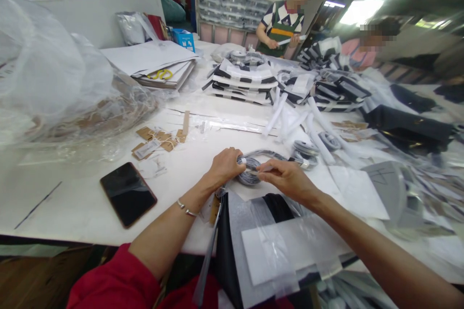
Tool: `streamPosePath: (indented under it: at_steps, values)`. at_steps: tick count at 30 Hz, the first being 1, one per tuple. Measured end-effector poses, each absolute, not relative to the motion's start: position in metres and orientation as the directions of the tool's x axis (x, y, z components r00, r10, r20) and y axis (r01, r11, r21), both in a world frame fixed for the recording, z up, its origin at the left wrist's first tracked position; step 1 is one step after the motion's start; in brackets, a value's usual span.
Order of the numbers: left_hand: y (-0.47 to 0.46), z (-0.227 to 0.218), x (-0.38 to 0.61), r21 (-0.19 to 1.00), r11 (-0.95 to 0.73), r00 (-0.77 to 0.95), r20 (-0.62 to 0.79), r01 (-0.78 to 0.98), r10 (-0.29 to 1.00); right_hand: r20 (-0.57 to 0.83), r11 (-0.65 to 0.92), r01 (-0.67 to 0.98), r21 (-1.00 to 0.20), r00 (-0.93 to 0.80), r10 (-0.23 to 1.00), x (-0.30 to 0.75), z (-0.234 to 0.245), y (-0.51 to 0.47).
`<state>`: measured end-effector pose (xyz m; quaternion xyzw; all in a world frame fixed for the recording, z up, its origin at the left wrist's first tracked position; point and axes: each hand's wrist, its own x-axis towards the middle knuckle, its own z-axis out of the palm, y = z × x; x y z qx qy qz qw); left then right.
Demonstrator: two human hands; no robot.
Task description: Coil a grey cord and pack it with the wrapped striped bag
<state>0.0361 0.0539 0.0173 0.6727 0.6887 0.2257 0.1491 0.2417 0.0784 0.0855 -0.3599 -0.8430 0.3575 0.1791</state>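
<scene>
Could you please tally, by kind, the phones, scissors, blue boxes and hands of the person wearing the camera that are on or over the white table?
Phone: 1
Yellow-handled scissors: 1
Blue box: 1
Hands, left hand and right hand, both on the grey coiled band: 2
Total: 5

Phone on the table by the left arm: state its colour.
The phone is black-screened with a coppery brown edge, in the head view.

I see bright, even light from ceiling panels [360,9] blown out at upper right. The wide lens bends the edges, and the right side smears with blur.
</scene>
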Motion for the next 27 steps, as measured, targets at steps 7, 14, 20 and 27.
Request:
streamPosePath:
  at_steps: [7, 14, 20, 27]
  values:
    - [0.053, 0.023, 0.035, 0.521, 0.002, -0.081, 0.129, 0.853, 0.988, 0.137, 0.591, 0.464, -0.66, -0.699, 0.701, 0.243, 0.08, 0.071]
    - [0.046, 0.03, 0.035, 0.478, -0.098, -0.047, 0.281, 0.873, 0.959, 0.089, 0.542, 0.509, -0.669, -0.67, 0.737, 0.242, 0.084, 0.064]
    - [0.042, 0.032, 0.038, 0.437, -0.148, -0.024, 0.365, 0.887, 0.931, 0.178, 0.699, 0.502, -0.51, -0.733, 0.656, 0.233, 0.081, 0.066]
    - [0.041, 0.034, 0.037, 0.394, -0.164, -0.004, 0.394, 0.904, 0.919, 0.207, 0.665, 0.54, -0.515, -0.675, 0.708, 0.22, 0.08, 0.07]
